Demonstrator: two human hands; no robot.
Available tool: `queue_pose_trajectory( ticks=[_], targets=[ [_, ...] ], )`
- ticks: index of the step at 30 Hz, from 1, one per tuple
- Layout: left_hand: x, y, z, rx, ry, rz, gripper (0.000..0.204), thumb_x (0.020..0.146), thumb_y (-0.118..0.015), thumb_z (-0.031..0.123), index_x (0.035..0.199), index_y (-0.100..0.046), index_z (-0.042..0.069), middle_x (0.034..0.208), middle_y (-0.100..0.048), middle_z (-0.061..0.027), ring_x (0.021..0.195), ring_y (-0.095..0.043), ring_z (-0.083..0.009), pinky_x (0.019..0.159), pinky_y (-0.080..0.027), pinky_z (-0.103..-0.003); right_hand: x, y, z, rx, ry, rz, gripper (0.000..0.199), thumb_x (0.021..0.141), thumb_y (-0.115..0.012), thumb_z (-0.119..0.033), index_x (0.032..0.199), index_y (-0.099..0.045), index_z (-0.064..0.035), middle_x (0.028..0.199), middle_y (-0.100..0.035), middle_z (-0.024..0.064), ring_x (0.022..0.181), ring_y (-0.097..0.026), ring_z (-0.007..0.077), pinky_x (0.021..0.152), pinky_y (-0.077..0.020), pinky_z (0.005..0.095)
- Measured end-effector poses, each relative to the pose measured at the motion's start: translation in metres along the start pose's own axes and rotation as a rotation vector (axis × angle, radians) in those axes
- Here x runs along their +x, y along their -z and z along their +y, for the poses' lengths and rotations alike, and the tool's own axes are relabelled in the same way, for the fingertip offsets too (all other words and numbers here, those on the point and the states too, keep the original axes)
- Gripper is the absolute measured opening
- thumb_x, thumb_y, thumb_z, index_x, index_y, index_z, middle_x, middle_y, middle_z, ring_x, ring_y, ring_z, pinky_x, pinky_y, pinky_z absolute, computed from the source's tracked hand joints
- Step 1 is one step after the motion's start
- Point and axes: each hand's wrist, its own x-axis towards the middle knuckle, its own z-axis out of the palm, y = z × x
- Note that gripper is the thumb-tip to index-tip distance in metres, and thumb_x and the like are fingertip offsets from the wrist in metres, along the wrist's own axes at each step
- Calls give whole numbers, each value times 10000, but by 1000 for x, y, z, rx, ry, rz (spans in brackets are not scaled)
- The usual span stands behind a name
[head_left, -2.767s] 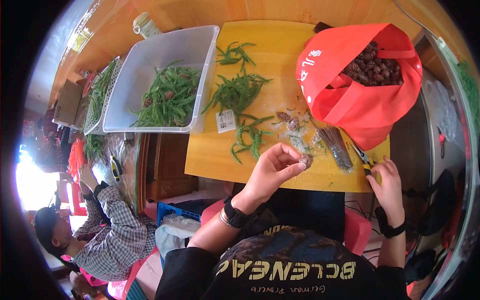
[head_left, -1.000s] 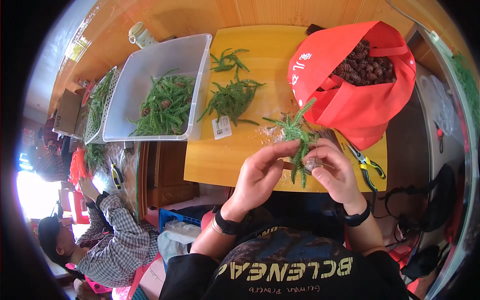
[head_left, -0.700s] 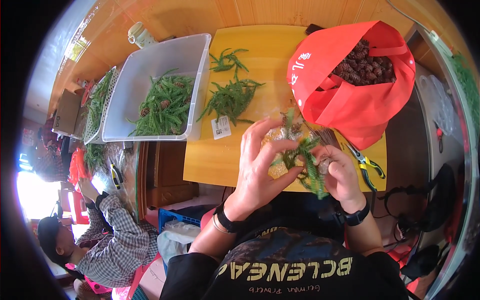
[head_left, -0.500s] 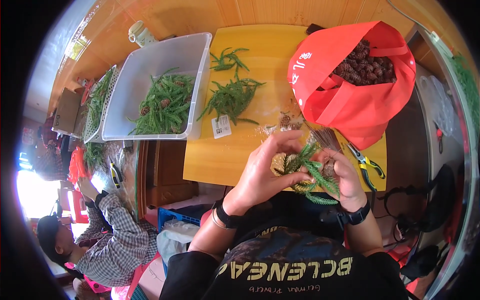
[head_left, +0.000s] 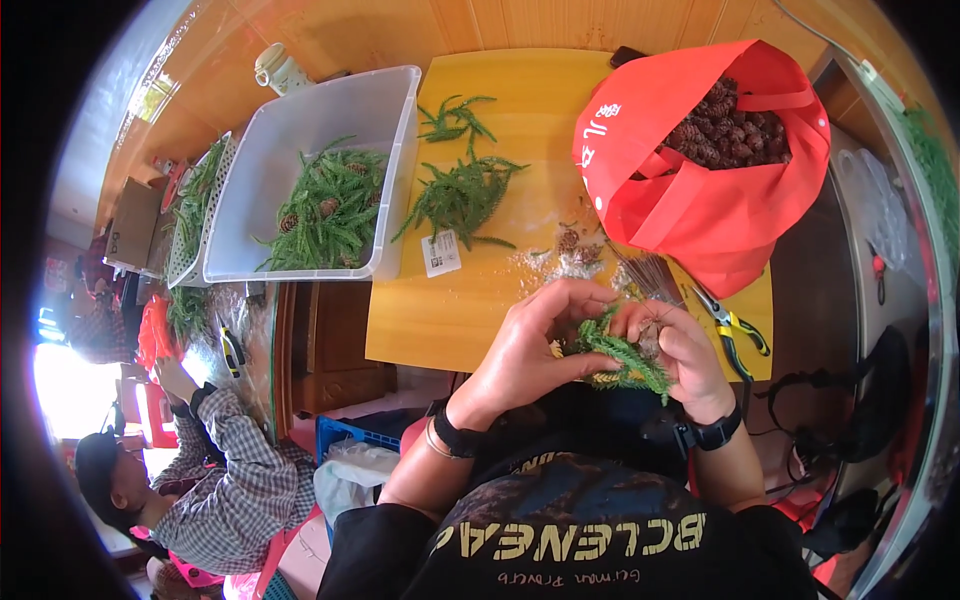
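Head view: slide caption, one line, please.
Left hand and right hand together hold a green sprig and a brown cone at a yellow table bearing a red bag of pine cones.

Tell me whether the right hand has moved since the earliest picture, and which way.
Yes: the right hand has moved left relative to the yellow table, away from its near right corner.
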Motion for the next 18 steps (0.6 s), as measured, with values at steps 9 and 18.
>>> queue_pose_trajectory(
  ticks=[9,18],
  targets=[
    [-2,-6,7,-224,71,20,552,766,-564,-86,1278,-384,17,1099,-511,-57,998,-516,-110,862,-435,-255,0,-2,1,188,20,-7,304,864,-513,-284,939,-514,11,1055,-528,109,905,-548,149,757,-444,228],
    [-1,1,7,-620,229,-100,627,785,-566,-56,1341,-287,18,1129,-506,-101,1020,-547,-176,907,-442,-300,1,-2,-1,347,12,3,295,878,-540,-263,946,-500,21,1073,-519,129,928,-570,199,816,-480,298]
  ],
)
